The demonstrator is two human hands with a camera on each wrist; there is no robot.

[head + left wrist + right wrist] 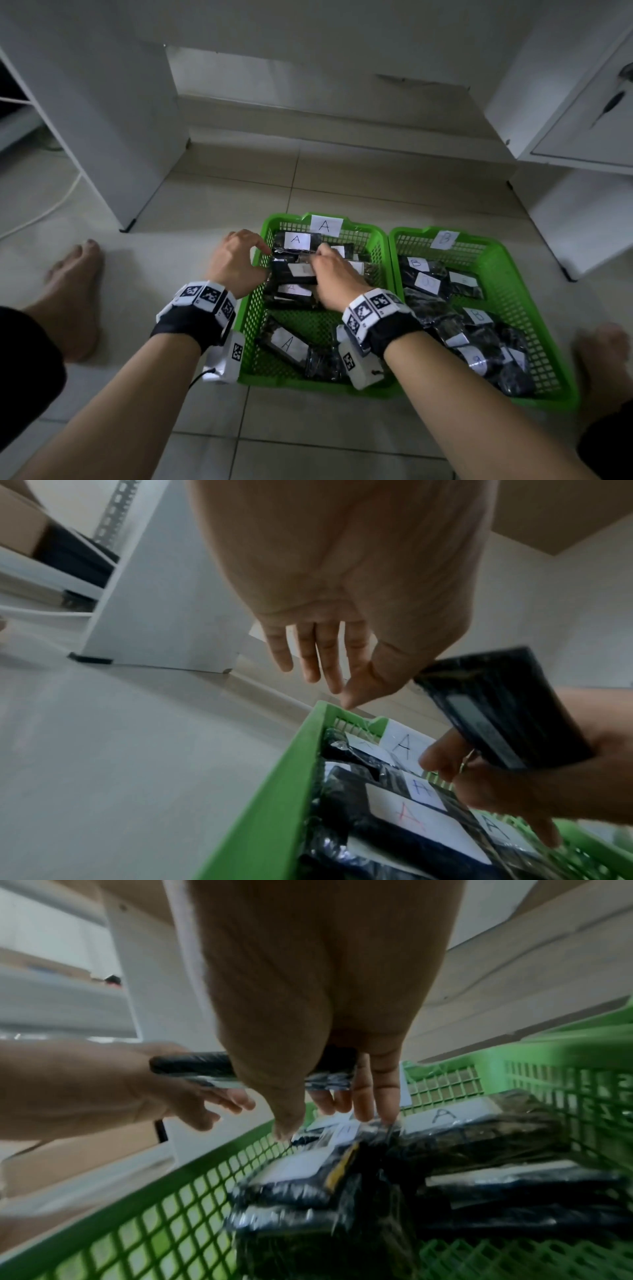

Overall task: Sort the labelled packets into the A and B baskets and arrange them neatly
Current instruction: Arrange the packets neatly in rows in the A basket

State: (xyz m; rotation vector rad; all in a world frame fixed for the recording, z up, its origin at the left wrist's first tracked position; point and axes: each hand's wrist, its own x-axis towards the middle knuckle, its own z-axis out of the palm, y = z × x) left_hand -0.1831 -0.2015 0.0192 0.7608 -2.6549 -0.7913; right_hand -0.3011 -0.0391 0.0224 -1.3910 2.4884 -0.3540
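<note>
Two green mesh baskets stand side by side on the floor: basket A (253, 318) on the left, basket B (534, 329) on the right. Both hands hover over the far part of basket A with one black packet (294, 270) with a white label between them. My right hand (330, 277) grips that packet (496, 710), thumb in front and fingers behind (369, 1091). My left hand (236, 263) touches the packet's left end (192, 1064) at the thumb side, its fingers (308, 653) hanging loose. Several A-labelled packets (411, 815) lie stacked below. B-labelled packets (455, 325) lie jumbled in basket B.
My bare feet rest on the tiled floor, one left of the baskets (73, 294) and one right (603, 359). A white cabinet panel (113, 137) stands at the back left with a cable (51, 205) beside it. White furniture (582, 212) stands at the right.
</note>
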